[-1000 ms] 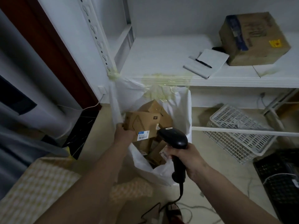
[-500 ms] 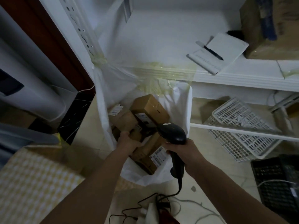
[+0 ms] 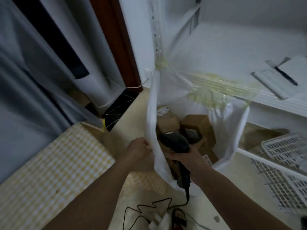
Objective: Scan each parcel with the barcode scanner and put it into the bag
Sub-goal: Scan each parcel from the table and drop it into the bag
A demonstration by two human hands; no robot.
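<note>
A white bag point(image 3: 152, 113) hangs open from the taped shelf edge, with several brown cardboard parcels point(image 3: 197, 125) lying inside it. My right hand point(image 3: 187, 157) grips the handle of the black barcode scanner point(image 3: 174, 141), whose head hovers over the bag's mouth above the parcels. My left hand point(image 3: 139, 149) is outside the bag at its left edge. Its fingers are loosely curled against the plastic, and no parcel is in it. The scanner's cable runs down to the floor.
A white shelf point(image 3: 274, 103) stands behind the bag with a notebook and pen point(image 3: 279, 80) on it. A white plastic basket point(image 3: 285, 163) lies at the right. A yellow checked cloth point(image 3: 49, 163) is at the left, and cables point(image 3: 149, 209) lie on the floor.
The parcel my left hand held over the bag now lies inside it. My left hand has come out to the bag's left edge. The view has swung left.
</note>
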